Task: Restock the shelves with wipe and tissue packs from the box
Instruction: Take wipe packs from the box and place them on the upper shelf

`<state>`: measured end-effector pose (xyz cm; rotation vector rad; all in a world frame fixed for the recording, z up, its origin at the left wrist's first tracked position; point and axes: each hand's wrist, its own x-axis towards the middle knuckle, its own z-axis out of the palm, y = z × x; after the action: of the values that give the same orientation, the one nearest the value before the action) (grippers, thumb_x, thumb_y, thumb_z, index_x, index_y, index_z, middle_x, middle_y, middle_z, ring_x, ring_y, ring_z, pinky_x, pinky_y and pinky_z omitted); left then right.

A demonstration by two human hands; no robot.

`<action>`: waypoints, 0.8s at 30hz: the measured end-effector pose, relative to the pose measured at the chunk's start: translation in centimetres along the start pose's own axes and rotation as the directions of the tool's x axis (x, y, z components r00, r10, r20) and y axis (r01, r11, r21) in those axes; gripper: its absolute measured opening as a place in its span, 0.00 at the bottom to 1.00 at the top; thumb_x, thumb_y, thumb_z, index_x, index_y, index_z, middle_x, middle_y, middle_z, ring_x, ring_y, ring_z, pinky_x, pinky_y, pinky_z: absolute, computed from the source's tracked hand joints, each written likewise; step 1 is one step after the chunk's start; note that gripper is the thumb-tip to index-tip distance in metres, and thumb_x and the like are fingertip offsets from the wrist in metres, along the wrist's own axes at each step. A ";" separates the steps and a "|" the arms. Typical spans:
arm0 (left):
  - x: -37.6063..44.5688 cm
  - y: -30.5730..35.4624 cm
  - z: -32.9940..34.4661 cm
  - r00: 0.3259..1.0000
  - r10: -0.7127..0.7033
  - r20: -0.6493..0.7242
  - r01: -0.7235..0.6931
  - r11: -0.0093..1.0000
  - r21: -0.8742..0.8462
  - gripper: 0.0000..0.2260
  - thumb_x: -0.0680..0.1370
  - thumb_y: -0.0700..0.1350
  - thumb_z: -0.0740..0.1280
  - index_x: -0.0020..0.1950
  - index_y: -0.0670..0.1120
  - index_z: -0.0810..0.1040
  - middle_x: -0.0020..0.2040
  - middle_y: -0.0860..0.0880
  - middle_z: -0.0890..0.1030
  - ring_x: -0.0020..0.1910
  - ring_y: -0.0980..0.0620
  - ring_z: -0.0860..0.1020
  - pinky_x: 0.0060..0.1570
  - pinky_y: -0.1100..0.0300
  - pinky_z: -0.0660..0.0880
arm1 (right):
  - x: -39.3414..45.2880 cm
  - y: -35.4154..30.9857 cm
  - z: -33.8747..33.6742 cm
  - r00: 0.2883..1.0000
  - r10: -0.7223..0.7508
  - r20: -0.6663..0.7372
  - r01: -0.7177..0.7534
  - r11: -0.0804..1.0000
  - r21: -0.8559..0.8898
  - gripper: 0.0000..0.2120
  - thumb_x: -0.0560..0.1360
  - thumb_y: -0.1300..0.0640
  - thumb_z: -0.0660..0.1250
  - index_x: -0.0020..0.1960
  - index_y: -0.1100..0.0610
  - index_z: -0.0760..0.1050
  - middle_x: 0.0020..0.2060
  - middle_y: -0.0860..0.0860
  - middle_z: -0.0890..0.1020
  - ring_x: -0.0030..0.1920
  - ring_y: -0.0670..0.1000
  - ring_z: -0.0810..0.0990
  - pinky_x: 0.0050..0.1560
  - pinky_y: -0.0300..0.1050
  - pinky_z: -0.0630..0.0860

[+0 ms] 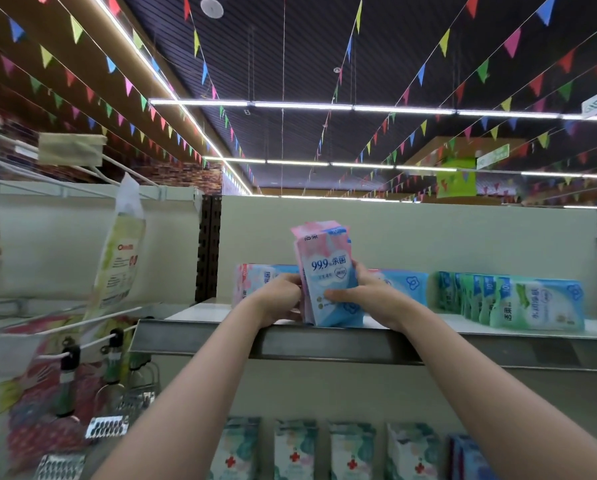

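On the top metal shelf [324,344], both hands, left hand [279,296] and right hand [366,289], had their fingers pressed around an upright bundle of pink-and-blue plastic wipe packs [328,275], probably to stand it tidy between similar packs.

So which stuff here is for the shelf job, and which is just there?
For the job:
- pink and blue wipe packs, held by left hand and right hand
- top shelf
- green packs

Just there:
- graters
- flag bunting
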<state>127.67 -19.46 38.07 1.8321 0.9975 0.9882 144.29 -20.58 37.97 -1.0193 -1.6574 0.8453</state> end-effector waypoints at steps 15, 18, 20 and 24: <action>0.4 -0.7 -0.7 0.918 0.006 -0.396 0.122 0.947 0.298 0.17 0.74 0.42 0.59 0.59 0.37 0.76 0.59 0.37 0.78 0.58 0.39 0.77 0.55 0.52 0.75 | 7.6 -5.3 4.7 0.985 0.017 0.174 0.153 0.401 -0.903 0.34 0.75 0.58 0.64 0.76 0.46 0.53 0.69 0.52 0.69 0.66 0.55 0.69 0.67 0.52 0.66; 0.3 -0.6 -0.8 0.947 -0.009 -0.322 0.078 0.976 0.202 0.11 0.75 0.40 0.57 0.47 0.37 0.77 0.46 0.40 0.81 0.43 0.42 0.80 0.38 0.55 0.76 | 9.2 -4.7 6.3 0.983 0.155 0.094 0.104 -0.058 -0.993 0.29 0.80 0.54 0.55 0.76 0.41 0.45 0.76 0.53 0.54 0.76 0.57 0.50 0.72 0.68 0.49; 0.4 -0.6 -0.8 0.958 -0.024 -0.286 0.081 0.979 0.187 0.10 0.76 0.41 0.56 0.35 0.42 0.72 0.34 0.46 0.76 0.28 0.49 0.72 0.25 0.61 0.66 | 9.3 -4.7 6.8 0.978 0.210 0.022 0.056 -0.161 -0.985 0.28 0.82 0.55 0.51 0.76 0.39 0.42 0.77 0.51 0.43 0.77 0.56 0.40 0.71 0.70 0.41; 0.8 -0.7 -0.7 0.970 -0.002 -0.244 0.054 0.977 0.208 0.11 0.76 0.40 0.55 0.34 0.44 0.70 0.37 0.45 0.77 0.27 0.51 0.69 0.26 0.63 0.63 | 8.0 -5.3 6.4 0.987 0.159 -0.002 0.004 -0.039 -0.999 0.32 0.81 0.53 0.55 0.76 0.42 0.39 0.77 0.49 0.38 0.76 0.55 0.37 0.71 0.69 0.43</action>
<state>127.11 -18.31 37.86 1.8942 1.3184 1.1453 135.57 -15.89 43.87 -2.1009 -2.3107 -0.6328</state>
